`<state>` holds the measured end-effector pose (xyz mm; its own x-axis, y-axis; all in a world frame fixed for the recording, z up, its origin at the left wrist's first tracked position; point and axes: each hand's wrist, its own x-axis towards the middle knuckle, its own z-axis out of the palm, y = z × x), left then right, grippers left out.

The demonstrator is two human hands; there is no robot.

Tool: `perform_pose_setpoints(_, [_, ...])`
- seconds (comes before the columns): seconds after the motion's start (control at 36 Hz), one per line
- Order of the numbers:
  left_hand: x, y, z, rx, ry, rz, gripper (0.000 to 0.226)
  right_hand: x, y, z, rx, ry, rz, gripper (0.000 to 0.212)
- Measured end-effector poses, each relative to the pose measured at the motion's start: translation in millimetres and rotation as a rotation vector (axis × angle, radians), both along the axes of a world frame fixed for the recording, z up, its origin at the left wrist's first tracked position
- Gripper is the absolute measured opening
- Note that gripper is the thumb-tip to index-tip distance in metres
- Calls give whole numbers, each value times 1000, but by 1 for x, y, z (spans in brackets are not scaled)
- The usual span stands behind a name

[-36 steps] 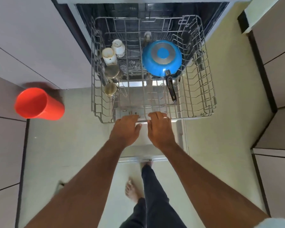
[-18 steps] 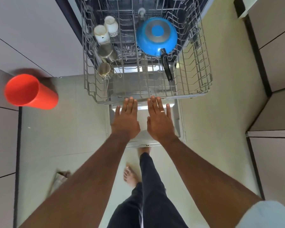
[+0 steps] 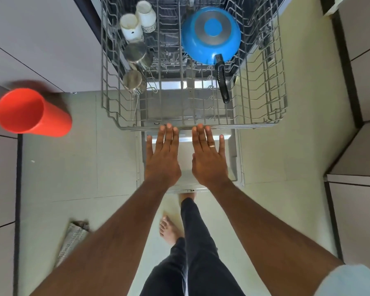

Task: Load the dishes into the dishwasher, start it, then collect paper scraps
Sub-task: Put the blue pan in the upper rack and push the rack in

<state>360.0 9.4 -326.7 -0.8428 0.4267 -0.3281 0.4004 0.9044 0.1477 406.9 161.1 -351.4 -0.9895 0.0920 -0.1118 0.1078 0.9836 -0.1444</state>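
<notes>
The wire dishwasher rack (image 3: 263, 116) is pulled out over the open dishwasher door (image 3: 233, 150). It holds an upturned blue pan (image 3: 210, 35) with a black handle at the right. Down its left side stand two white cups (image 3: 137, 22) and two steel cups (image 3: 135, 67). My left hand (image 3: 162, 157) and my right hand (image 3: 209, 157) lie flat, side by side, fingers straight. Their fingertips touch the rack's front rail. Neither hand holds anything.
A red cup (image 3: 30, 112) stands on the grey counter at the left. A folded newspaper (image 3: 73, 240) lies on the floor at the lower left. Grey cabinets (image 3: 363, 60) line the right side. My legs and bare feet stand just behind the door.
My fingers have straightened from a curled grip on the rack's front rail to flat hands touching it. The rack has slid farther into the dishwasher.
</notes>
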Motion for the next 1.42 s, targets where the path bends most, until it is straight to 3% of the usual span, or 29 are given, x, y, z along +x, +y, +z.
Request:
perform_pose_setpoints(0.31, [-45, 7, -6, 24, 94, -31, 95, -46, 14, 1, -5, 41, -22, 84])
perform_pose_setpoints(0.81, [-217, 59, 27, -29, -31, -38, 104, -213, 40, 25, -20, -17, -88, 90])
perform_pose_setpoints(1.17, [-281, 53, 6, -68, 123, -74, 101, -275, 44, 9, 23, 26, -95, 93])
perform_pose_setpoints(1.42, [-347, 78, 20, -73, 55, -62, 105, -339, 60, 26, 20, -44, -78, 97])
